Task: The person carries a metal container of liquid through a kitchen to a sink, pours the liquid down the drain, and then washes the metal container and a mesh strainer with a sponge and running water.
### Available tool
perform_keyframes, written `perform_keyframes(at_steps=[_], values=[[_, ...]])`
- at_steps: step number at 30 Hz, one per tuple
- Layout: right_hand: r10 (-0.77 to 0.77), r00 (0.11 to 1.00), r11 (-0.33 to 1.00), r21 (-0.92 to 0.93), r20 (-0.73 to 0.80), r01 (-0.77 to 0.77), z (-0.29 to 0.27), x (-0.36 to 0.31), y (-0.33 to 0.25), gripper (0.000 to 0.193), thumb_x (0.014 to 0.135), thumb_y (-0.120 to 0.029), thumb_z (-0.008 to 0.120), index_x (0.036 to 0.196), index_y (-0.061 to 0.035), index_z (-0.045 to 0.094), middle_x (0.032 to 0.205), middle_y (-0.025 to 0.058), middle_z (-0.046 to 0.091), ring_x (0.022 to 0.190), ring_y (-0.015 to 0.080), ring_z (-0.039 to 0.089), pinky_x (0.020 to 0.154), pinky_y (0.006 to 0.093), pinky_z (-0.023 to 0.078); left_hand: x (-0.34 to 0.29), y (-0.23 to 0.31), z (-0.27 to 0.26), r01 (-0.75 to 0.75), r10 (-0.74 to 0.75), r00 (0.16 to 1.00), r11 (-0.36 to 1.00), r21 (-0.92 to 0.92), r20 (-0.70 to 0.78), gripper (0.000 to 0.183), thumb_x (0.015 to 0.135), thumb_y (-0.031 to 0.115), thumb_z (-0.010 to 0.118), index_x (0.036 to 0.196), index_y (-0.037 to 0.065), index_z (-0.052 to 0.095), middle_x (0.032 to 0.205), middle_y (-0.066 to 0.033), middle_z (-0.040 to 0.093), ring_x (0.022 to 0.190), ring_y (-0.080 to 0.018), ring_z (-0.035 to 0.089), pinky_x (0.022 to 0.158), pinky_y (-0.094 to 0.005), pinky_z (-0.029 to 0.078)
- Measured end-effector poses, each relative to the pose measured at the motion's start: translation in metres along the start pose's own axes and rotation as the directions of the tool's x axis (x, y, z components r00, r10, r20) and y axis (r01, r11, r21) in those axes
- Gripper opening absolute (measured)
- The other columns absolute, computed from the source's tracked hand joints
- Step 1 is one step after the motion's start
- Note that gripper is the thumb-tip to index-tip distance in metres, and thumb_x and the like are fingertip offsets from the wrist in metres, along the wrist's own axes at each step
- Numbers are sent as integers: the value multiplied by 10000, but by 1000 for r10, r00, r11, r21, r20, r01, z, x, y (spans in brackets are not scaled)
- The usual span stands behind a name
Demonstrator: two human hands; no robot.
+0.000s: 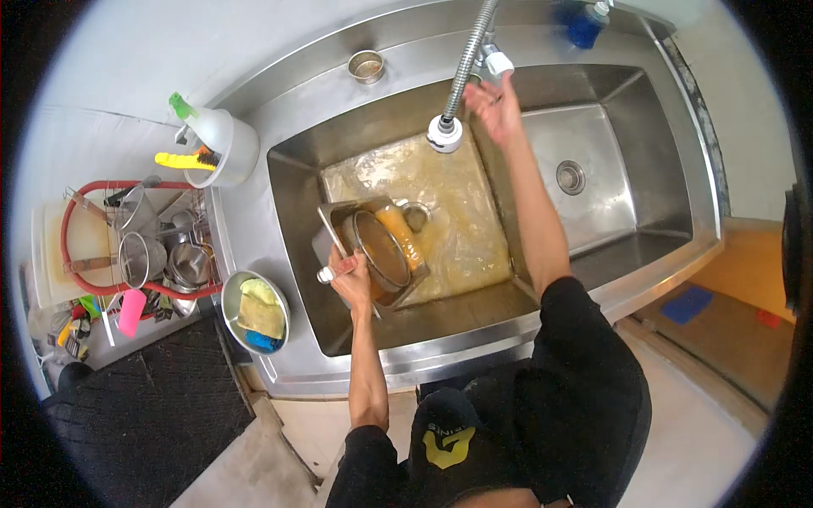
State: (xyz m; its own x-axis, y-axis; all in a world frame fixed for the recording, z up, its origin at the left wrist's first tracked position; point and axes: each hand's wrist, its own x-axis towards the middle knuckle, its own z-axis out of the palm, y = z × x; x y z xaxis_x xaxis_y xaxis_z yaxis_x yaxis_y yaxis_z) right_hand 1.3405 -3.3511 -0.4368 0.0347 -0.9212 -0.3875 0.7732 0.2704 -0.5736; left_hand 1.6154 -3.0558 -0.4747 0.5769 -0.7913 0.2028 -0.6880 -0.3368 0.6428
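Observation:
My left hand [351, 281] is closed around a handle with a pale end, at the left of the wide sink basin [398, 343]. The handle seems to belong to a round-rimmed metal utensil [381, 251], a pan or sieve; I cannot tell which. It lies tilted in a rectangular metal pan [391, 298] beside something orange [400, 237]. Cloudy yellowish water [470, 229] covers the basin floor. My right hand [498, 110] reaches to the back, fingers apart, just below the white tap knob [500, 64]. A finger seems to touch the knob.
A spray hose head [445, 134] hangs over the basin. Right lies a second basin [593, 203]. A bowl of sponges and cloths [256, 311], a white bucket with a spray bottle [233, 152] and a utensil rack [152, 241] stand left. Behind are a metal cup [366, 66] and blue bottle [586, 27].

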Motion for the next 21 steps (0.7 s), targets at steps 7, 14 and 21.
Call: perform_keyframes(at_steps=[7,14,21], values=[[-117,993,992,39,29,116,-34,98,-39,445,850,-389,631,1122,-52,529,872,145,588,716,210,591,584,282,515,6,10,15,100,-98,993,995,-29,67,497,730,174,663,1143,-80,555,963,-242,607,825,-377,602,735,-423,476],[-427,904,521,-813,16,260,-4,48,-27,405,785,-293,709,992,35,594,801,162,651,711,156,657,555,296,511,-3,2,6,131,-131,991,991,-15,-32,555,714,185,682,1176,-86,539,985,-246,618,863,-357,613,771,-400,482],[-618,757,-95,-976,212,197,-14,41,-49,477,730,-285,736,995,80,578,869,271,638,823,447,615,733,465,494,2,6,19,125,-125,992,991,-57,-2,535,707,198,701,1160,-53,562,924,-235,629,829,-355,618,744,-417,480]])
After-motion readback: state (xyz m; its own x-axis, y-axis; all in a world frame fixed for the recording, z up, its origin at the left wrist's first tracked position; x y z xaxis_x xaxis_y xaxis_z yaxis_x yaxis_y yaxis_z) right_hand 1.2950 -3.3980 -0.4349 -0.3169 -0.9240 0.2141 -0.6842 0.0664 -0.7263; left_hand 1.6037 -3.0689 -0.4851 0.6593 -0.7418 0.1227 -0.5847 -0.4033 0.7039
